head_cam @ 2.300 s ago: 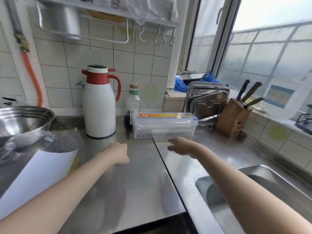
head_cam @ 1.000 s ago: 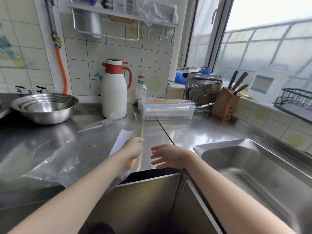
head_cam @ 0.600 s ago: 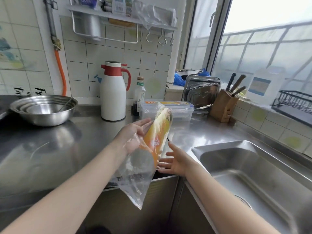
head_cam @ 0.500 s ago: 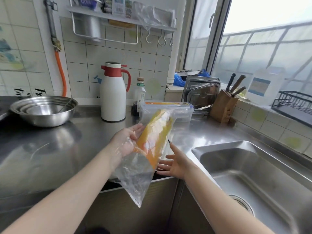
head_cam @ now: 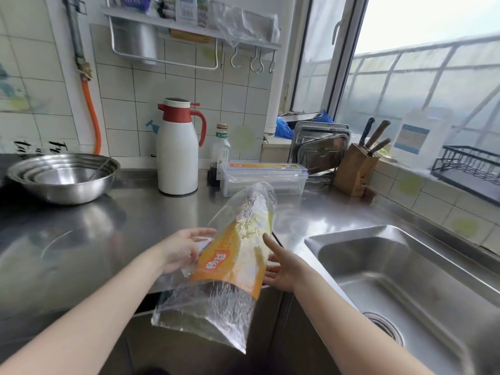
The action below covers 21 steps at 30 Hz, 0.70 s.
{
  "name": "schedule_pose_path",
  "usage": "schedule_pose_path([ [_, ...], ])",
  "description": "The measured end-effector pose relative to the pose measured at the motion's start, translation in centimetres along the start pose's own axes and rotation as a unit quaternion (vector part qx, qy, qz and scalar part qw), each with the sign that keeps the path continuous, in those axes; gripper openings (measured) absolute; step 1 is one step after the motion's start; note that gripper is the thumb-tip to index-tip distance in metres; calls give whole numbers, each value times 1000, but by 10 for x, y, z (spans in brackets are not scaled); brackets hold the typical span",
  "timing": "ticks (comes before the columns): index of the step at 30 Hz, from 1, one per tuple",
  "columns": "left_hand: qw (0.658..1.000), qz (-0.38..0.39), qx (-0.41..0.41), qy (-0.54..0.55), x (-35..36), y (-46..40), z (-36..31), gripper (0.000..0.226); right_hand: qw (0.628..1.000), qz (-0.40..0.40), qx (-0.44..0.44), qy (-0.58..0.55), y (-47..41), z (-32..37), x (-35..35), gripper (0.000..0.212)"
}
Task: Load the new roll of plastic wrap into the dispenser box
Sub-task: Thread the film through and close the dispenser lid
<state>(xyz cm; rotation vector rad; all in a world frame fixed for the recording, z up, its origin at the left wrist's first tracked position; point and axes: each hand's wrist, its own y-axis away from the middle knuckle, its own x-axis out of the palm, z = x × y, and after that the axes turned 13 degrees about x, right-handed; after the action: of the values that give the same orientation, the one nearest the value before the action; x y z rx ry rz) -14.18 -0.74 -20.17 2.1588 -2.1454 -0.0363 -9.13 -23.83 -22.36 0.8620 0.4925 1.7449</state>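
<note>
A clear plastic bag with an orange and yellow printed label holds the new roll of plastic wrap. I hold it tilted above the counter's front edge. My left hand grips the bag's left side. On the bag's right side my right hand is spread open, palm against the bag. The clear dispenser box, lid shut and with an orange strip on top, stands at the back of the steel counter, well beyond both hands.
A white jug with a red top and a small bottle stand left of the box. Stacked steel bowls sit far left. Steel trays and a knife block are behind right. A sink lies to the right.
My left hand picked the bagged roll up off the counter and brought it in front of me. It has since tilted and dropped a little, and my right hand has come against its right side.
</note>
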Motion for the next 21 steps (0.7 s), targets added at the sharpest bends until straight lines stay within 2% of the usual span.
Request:
schedule_pose_path([
  [2, 998, 12, 27, -57, 2, -3, 5, 71, 1000, 23, -13, -6, -1, -1, -1, 58],
  [5, 989, -9, 54, -139, 7, -10, 11, 67, 999, 44, -1, 8, -4, -2, -2, 44],
  [8, 969, -24, 62, -238, 10, -14, 18, 68, 998, 26, -5, 57, -5, -2, 1, 43],
  [11, 955, -19, 92, -282, 11, -16, 18, 63, 997, 8, -12, 73, -5, 1, 4, 25],
  [14, 950, -18, 118, -287, 12, -17, 13, 57, 999, 31, -18, 41, -4, 7, 6, 9],
  [17, 946, 2, 135, -295, 11, -16, 6, 60, 998, 42, -35, 21, -5, 10, 6, 14],
  [21, 891, 21, 145, -429, 14, -17, -2, 70, 996, 47, -79, 20, -1, 16, 4, 30],
])
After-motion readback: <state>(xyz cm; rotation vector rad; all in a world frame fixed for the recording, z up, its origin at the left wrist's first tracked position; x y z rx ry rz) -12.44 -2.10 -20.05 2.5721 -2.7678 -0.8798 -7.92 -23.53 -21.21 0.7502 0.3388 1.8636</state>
